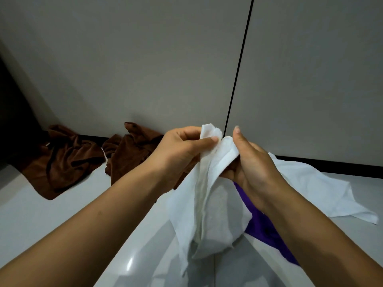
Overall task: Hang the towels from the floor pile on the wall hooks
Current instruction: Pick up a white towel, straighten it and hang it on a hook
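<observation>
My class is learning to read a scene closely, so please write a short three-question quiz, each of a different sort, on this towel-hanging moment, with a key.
1. True or false: both hands grip the white towel.
2. Multiple choice: what colour are the two towels lying by the wall on the left? A) brown B) green C) yellow
3. Fill in: a ______ cloth shows beneath the right forearm.

Key
1. True: the left hand pinches one part of the top edge, the right hand holds another.
2. A: the left brown towel and the right brown towel lie on the floor.
3. Purple: the purple cloth.
</observation>
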